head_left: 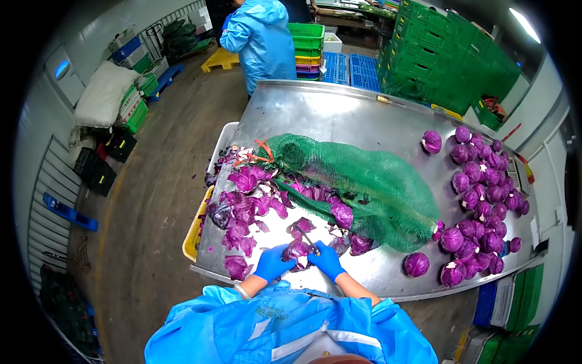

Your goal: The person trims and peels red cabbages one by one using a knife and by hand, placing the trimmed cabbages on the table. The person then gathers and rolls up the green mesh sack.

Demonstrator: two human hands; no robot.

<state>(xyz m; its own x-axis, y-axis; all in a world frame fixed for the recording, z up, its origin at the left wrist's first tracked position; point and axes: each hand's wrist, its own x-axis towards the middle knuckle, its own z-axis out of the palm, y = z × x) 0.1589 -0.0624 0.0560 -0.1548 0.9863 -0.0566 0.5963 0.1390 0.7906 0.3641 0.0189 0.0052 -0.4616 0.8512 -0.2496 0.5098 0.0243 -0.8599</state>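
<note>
A red cabbage (296, 250) with a pale cut base is between my gloved hands at the table's near edge. My left hand (271, 263) is closed around its left side. My right hand (327, 261) is closed at its right side, on a thin dark tool (308, 239) that looks like a knife; its grip is partly hidden. Loose purple leaves (239, 227) lie to the left and ahead of my hands. Beyond them, a green mesh sack (364, 176) stretches across the table, with an orange tie (264, 150) at its left end.
Several red cabbages (479, 182) are gathered on the right of the metal table (285, 109). A white bin (225, 136) and a yellow crate (195, 233) stand against its left edge. A co-worker in a blue coat (260, 39) stands beyond it. Green crates (424, 45) are stacked behind.
</note>
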